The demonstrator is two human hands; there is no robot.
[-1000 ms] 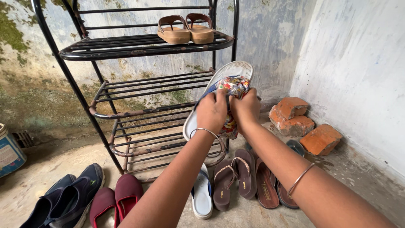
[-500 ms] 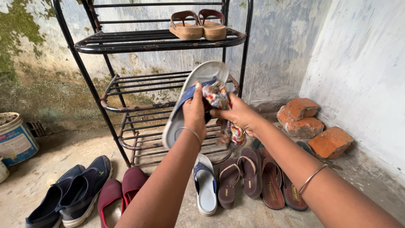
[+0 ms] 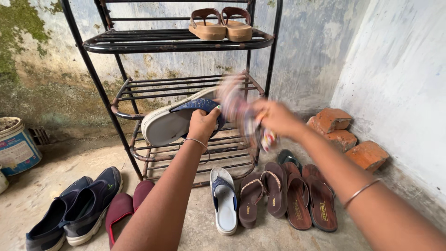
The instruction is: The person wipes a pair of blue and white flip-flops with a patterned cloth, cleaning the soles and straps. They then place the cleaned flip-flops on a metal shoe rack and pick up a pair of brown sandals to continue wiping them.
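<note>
My left hand [image 3: 203, 124] grips a white slipper with a blue strap [image 3: 174, 120], held almost level in front of the middle tier of a black metal shoe rack [image 3: 167, 44]. My right hand [image 3: 275, 117] holds a multicoloured cloth [image 3: 244, 114], blurred by motion, just right of the slipper. The slipper's mate [image 3: 224, 200] lies on the floor below. A pair of tan sandals [image 3: 221, 27] sits on the rack's top shelf.
On the concrete floor lie brown flip-flops [image 3: 274, 193], more brown sandals [image 3: 320, 202], maroon shoes [image 3: 125, 209] and navy shoes [image 3: 76, 209]. Broken bricks [image 3: 344, 135] rest by the right wall. A blue and white bucket [image 3: 14, 144] stands at the left.
My left hand has tipped the slipper from upright to nearly flat and moved it left. My right hand has swept the cloth off to the right of the slipper.
</note>
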